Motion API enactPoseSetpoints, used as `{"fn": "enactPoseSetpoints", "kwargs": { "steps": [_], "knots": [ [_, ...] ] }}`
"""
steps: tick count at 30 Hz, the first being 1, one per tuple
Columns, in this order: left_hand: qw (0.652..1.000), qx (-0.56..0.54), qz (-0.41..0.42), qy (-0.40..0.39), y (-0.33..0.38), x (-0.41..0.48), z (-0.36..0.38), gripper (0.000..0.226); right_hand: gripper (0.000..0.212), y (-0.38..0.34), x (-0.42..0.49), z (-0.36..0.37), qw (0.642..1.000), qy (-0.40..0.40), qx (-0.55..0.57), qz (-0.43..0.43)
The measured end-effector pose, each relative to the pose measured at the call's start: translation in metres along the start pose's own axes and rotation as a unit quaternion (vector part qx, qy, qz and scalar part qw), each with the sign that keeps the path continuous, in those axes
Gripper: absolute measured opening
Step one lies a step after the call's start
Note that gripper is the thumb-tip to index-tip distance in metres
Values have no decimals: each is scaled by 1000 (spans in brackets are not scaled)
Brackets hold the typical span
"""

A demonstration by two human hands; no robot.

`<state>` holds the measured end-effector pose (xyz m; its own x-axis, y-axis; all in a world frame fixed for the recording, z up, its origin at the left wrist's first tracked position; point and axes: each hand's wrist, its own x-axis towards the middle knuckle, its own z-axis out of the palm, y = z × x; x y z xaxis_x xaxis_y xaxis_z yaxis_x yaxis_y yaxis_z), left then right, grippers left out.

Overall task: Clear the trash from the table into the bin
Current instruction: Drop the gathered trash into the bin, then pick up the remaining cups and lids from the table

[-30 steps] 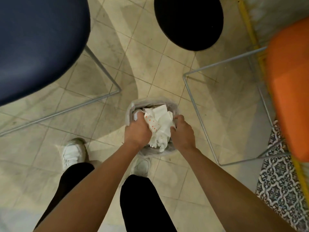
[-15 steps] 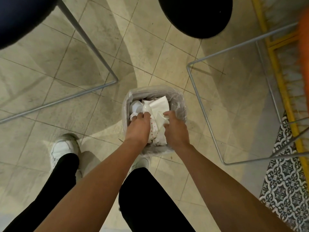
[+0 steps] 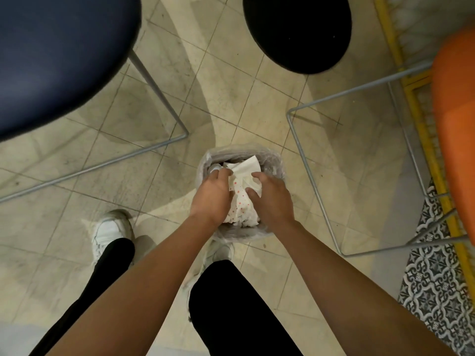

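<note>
Both hands are down at the bin [image 3: 276, 173], a small plastic-lined one standing on the tiled floor [image 3: 231, 98] between the chair frames. The left hand [image 3: 211, 196] presses on the left side of a wad of crumpled paper trash [image 3: 241, 199], white with small red dots, and the right hand [image 3: 273, 199] presses on its right side. The left fingers [image 3: 223, 173] curl over the top of the wad, lightly clasping it; the right fingers [image 3: 253, 195] are half spread and lie against the paper, pushing more than gripping. The wad sits inside the bin's mouth, with a flat white sheet sticking up at the far edge, above the rim.

This stuff looks very light and soft: it should crush under almost no force and spring back a little once let go. It is not fragile or slippery, so a firm squeeze does no harm. The best hold is broad, palms on either side and fingers over the top, packing downward. The liner looks thin and loose, so a hard shove near the rim could drag it down or tip the light bin. The worktop is out of view, so I cannot tell how much trash remains there.
</note>
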<state>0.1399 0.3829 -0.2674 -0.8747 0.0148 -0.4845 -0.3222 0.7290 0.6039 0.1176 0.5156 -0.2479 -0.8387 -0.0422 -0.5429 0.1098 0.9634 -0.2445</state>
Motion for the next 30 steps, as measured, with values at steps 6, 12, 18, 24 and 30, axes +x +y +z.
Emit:
{"fn": "enactPoseSetpoints", "kwargs": {
  "steps": [6,12,18,24,30],
  "knots": [
    [999,-27,15,39,9,-16,-67,39,38,-50,-9,-34,999,34,16,-33],
    [994,-38,40,93,16,-41,-152,38,39,-120,-18,-86,998,38,1,-57],
    [984,-42,58,162,17,-58,-244,38,38,-204,-29,-137,991,78,13,-105],
    [972,-43,58,223,5,-65,-337,37,36,-295,-34,-171,983,107,24,-146],
    [965,-29,32,259,-28,-65,-420,38,37,-379,-28,-193,980,108,14,-164]
  ]
}}
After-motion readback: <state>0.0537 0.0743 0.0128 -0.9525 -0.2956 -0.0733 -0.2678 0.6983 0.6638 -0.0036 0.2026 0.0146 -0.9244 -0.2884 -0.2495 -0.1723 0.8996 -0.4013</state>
